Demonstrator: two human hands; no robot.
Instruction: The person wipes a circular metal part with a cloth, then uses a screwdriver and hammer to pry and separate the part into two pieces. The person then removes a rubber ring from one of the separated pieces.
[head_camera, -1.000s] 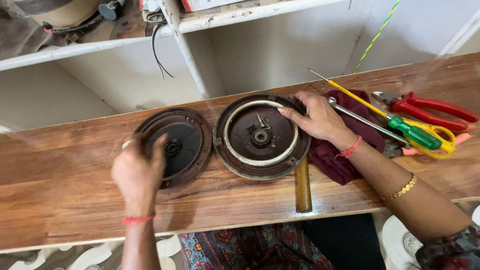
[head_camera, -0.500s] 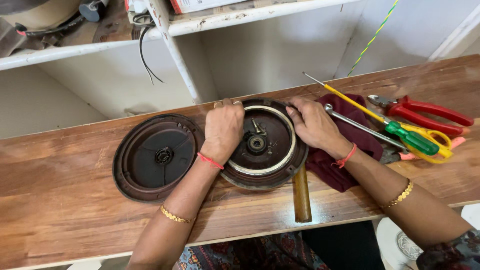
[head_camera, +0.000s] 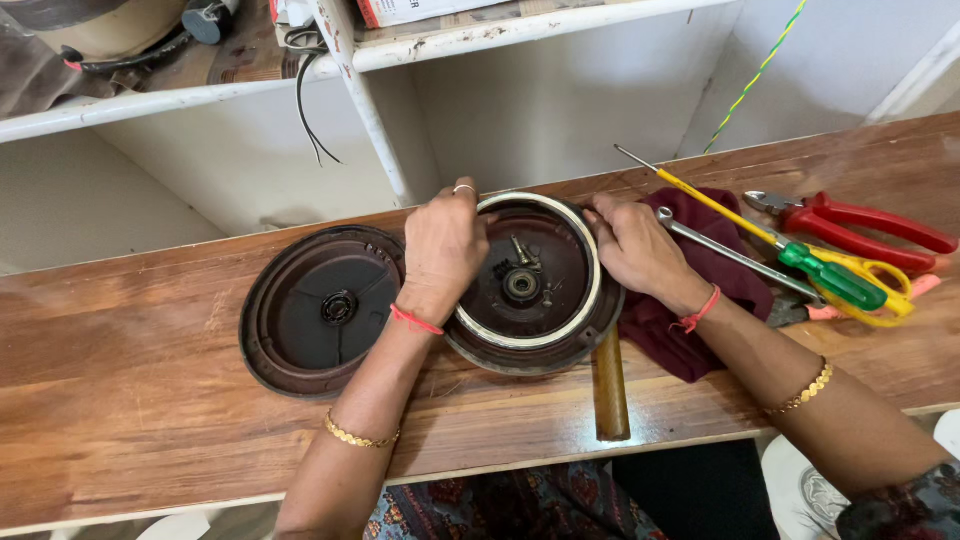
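Round motor housing (head_camera: 535, 285), dark brown with pale ring inside rim, flat on wooden bench (head_camera: 130, 370), now gripped from both sides.

Left to right:
- Loose round cover (head_camera: 320, 310) flat on bench, just left of left-hand fingers, untouched. Was under left hand a second ago; released since.
- Left hand (head_camera: 443, 250) moved across from cover onto housing's left rim. Fingers curled and pressed together over rim edge, thumb side hidden below. Ring finger at top of rim.
- Housing centre: hub and small upright stud between the two sets of fingers, clear of both.
- Right hand (head_camera: 640, 250) on right rim, same place as before. Fingers curled over edge, close together; tips hidden behind rim, so exact pinch unclear.
- Wooden handle (head_camera: 610, 385) poking out from under housing, below right-hand fingers.
- Maroon cloth (head_camera: 690, 320) under right wrist.
- Well right of fingers: spanner (head_camera: 730, 255), yellow-green screwdriver (head_camera: 790, 245), red pliers (head_camera: 865, 225). None touched.

Meaning of change: two-handed hold on housing, cover set aside; looks like lifting or turning the housing, judged from grip only.
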